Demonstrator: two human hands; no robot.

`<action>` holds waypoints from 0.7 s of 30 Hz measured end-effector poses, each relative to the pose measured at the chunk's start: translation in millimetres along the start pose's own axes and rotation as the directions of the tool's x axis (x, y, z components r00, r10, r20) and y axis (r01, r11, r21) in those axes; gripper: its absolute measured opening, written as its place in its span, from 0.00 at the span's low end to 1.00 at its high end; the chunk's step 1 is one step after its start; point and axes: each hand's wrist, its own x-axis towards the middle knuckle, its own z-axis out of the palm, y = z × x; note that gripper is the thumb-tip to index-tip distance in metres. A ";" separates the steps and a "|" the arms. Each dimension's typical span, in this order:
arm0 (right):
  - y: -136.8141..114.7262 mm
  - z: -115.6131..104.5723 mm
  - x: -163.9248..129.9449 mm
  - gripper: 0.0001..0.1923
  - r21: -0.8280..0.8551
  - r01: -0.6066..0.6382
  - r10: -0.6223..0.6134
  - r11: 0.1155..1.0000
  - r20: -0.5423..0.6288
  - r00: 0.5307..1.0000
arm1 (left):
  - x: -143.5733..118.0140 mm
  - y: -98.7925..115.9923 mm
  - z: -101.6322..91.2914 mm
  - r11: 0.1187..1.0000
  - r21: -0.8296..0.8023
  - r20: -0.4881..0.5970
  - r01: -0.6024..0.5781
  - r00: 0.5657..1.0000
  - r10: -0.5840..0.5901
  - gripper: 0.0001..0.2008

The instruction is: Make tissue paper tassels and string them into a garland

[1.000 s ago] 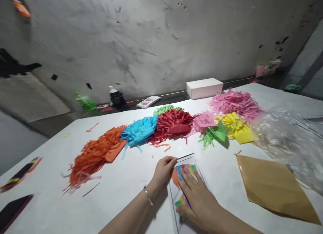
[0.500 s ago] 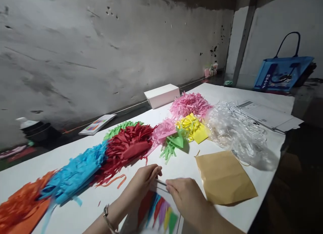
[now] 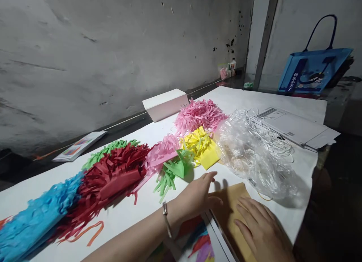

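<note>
— What is touched by the hands?

— The brown sheet (image 3: 230, 201) near the table's (image 3: 127, 213) front edge is pressed flat by the right hand (image 3: 261, 232), fingers spread, nothing gripped. Its left edge is met by the left hand (image 3: 198, 196), fingers extended, nothing held.

— How much is done?

— Fringed paper (image 3: 113, 175) is already laid in a row, blue to pink. The brown sheet is seen uncut; the colour pack (image 3: 198, 243) lies just beside it.
</note>
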 end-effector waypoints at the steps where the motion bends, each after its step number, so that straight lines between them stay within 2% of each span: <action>1: -4.3 -1.4 0.8 0.14 0.009 0.003 -0.003 1.000 -0.002 1.000 | 7.0 2.9 5.2 1.000 0.018 0.039 0.003 0.999 -0.003 0.30; 4: -5.8 -5.8 10.7 0.13 0.066 -0.020 0.022 0.998 -0.032 0.999 | 18.3 4.9 15.1 0.999 0.043 0.091 0.009 0.996 -0.013 0.14; 6: 1.6 -6.0 21.0 0.12 0.093 -0.065 0.070 0.994 -0.056 0.996 | 17.7 4.5 16.0 0.999 0.043 0.080 0.018 0.997 -0.022 0.13; 8: 10.2 -3.9 31.4 0.17 0.138 -0.129 0.136 0.982 -0.038 0.990 | 12.7 5.3 13.1 0.999 0.037 0.070 0.032 0.997 -0.035 0.15; 11: 17.5 0.3 42.5 0.11 0.357 -0.248 0.216 0.900 0.129 0.968 | 3.9 8.1 4.8 0.998 0.001 0.076 0.061 0.995 -0.061 0.16; 14: 18.3 1.0 47.1 0.10 0.507 -0.342 0.224 0.791 0.281 0.933 | -1.3 8.9 -2.3 0.997 -0.037 0.101 0.063 0.993 -0.059 0.17; 16: 17.6 -1.0 49.4 0.06 0.500 -0.332 0.208 0.800 0.288 0.935 | -3.0 7.9 -3.7 0.998 -0.042 0.102 0.044 0.994 -0.040 0.18; 21: 14.5 -8.1 63.3 0.11 0.485 -0.187 0.032 0.854 0.311 0.950 | -5.7 7.1 -0.4 0.999 -0.044 0.086 -0.030 0.996 0.034 0.18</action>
